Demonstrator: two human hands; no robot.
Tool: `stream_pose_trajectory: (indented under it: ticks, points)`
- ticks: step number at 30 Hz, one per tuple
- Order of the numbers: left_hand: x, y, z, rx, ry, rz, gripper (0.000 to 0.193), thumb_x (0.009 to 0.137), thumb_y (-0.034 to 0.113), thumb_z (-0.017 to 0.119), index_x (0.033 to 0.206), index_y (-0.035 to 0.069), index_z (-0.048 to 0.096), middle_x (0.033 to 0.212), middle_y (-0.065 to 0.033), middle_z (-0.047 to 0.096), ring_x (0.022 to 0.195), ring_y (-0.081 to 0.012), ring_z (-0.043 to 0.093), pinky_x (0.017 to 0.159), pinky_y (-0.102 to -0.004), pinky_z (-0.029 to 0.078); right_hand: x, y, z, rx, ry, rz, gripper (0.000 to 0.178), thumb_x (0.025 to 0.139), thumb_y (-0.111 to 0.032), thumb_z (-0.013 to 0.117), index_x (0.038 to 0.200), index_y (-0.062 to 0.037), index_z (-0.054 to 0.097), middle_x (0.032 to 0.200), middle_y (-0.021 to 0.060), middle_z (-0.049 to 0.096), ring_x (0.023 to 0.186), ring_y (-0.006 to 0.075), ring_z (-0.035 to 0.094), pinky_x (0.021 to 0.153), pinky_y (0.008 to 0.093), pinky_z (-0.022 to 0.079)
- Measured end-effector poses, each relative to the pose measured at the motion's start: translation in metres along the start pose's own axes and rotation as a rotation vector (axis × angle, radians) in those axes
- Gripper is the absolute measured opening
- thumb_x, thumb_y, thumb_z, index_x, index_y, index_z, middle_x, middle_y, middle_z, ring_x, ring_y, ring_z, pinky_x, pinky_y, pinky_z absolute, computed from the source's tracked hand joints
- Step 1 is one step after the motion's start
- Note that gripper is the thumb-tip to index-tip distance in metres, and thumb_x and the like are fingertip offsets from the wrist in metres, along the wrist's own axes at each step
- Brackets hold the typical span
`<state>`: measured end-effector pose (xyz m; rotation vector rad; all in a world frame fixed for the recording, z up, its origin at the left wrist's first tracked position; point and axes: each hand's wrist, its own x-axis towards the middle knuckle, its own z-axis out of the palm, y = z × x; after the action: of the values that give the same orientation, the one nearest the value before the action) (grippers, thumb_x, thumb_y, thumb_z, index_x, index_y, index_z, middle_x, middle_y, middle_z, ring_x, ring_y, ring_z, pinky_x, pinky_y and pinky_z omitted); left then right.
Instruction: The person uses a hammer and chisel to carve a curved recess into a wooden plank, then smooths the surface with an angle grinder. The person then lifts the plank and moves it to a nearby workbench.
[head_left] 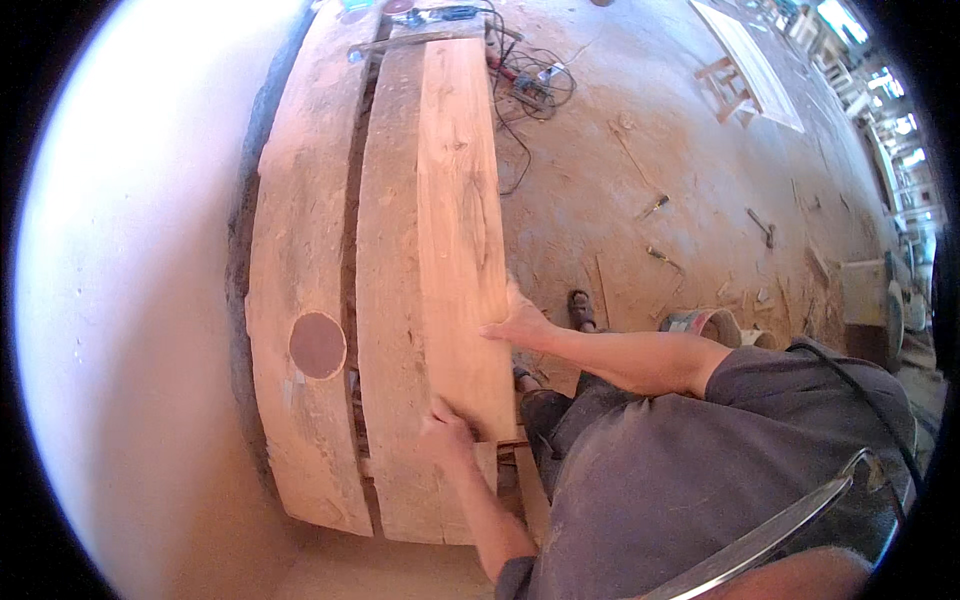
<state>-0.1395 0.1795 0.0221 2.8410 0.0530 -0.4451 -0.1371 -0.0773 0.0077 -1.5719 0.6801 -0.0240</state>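
Note:
A long, pale wooden board lies lengthwise on a bench of thick, worn planks. My right hand grips its right edge, with the thumb over the top face and the other fingers partly hidden at the side. Down at the near end, my left hand is closed at the board's left edge, its fingers curled and slightly blurred. A brown round sanding disc rests on the left plank, apart from both hands.
A power tool lies at the bench's far end. Tangled cords spread over the floor beside it. Hand tools, including a hammer, lie among wood scraps. A bucket stands right of my legs. The white wall borders the bench's left side.

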Motion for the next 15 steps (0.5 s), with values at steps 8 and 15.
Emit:
stream_pose_trajectory:
  ticks: [8, 15]
  points:
    - [-0.078, 0.058, 0.019, -0.127, -0.015, 0.002, 0.041, 0.104, 0.037, 0.047, 0.104, 0.002, 0.069, 0.086, -0.0236, 0.071, 0.081, -0.0459, 0.069, 0.07, -0.0539, 0.052, -0.015, 0.019, -0.069, -0.109, -0.033, 0.058, 0.126, 0.068, -0.026, 0.088, 0.161, 0.0035, 0.008, 0.155, 0.0236, 0.043, 0.142, 0.0288, 0.046, 0.117, 0.0346, 0.037]
    - [-0.098, 0.075, 0.052, -0.196, -0.095, 0.027, 0.044, 0.104, 0.036, 0.045, 0.102, 0.0, 0.069, 0.085, -0.0235, 0.071, 0.081, -0.0439, 0.069, 0.07, -0.05, 0.051, -0.015, 0.038, -0.108, 0.019, -0.032, 0.07, 0.12, 0.068, -0.028, 0.088, 0.161, 0.0014, 0.019, 0.154, 0.0225, 0.046, 0.142, 0.0312, 0.046, 0.116, 0.0355, 0.037]
